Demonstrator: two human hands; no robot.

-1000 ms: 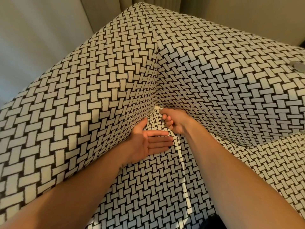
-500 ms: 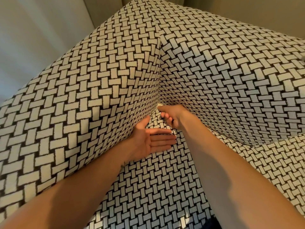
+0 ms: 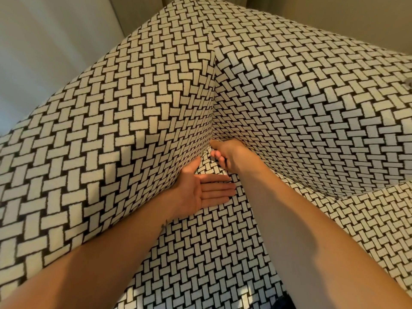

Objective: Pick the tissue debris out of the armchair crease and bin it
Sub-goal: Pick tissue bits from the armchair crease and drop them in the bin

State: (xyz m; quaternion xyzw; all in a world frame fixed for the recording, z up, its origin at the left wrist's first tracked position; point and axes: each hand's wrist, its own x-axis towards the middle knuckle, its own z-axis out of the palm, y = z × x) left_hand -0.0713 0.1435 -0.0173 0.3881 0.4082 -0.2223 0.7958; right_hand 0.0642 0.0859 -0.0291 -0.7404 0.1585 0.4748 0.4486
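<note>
One armchair (image 3: 312,97) in basket-weave fabric, two bare hands at work in its inner corner (image 3: 211,142), where arm, back and seat (image 3: 211,241) meet; the right hand (image 3: 227,155) reaches into that corner, index finger extended against the crease, other fingers curled under; whether they pinch anything cannot be told; no tissue piece can be made out or counted, any being hidden in the corner or under the fingers; the left hand (image 3: 200,190) lies just below the corner, palm up, four fingers straight and together, thumb along the arm's inner face.
</note>
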